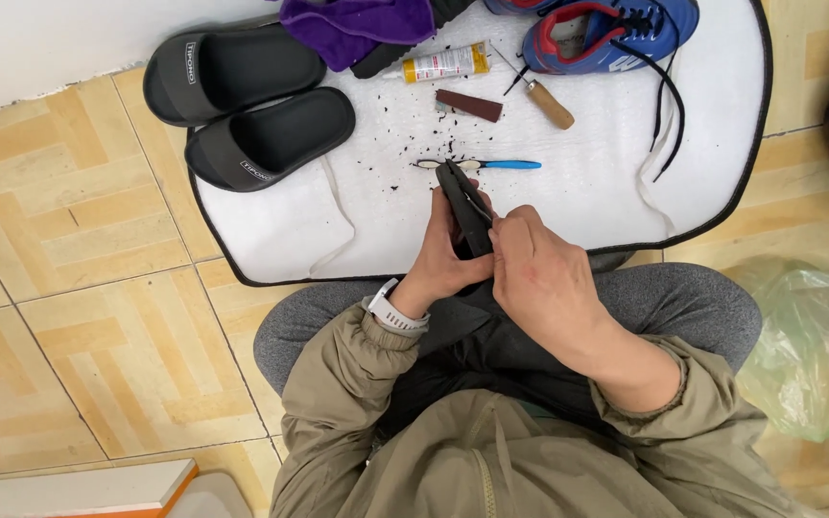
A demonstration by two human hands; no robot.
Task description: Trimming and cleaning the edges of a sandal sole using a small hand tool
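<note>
I sit cross-legged on the floor at the near edge of a white mat (578, 192). My left hand (441, 264) grips a narrow black strip of rubber-like material (461, 200) from below, its tip pointing away from me. My right hand (539, 278) is closed at the strip's right edge, pinching a thin tool that is mostly hidden by the fingers. Black crumbs (414, 134) lie scattered on the mat just beyond the strip. A blue-handled toothbrush (491, 165) lies right past the strip's tip.
On the mat lie a pair of black slides (251, 105), a purple cloth (357, 27), a glue tube (443, 63), a small brown block (469, 105), a wooden-handled awl (544, 101) and a blue sneaker (616, 34). A green plastic bag (808, 336) sits at my right.
</note>
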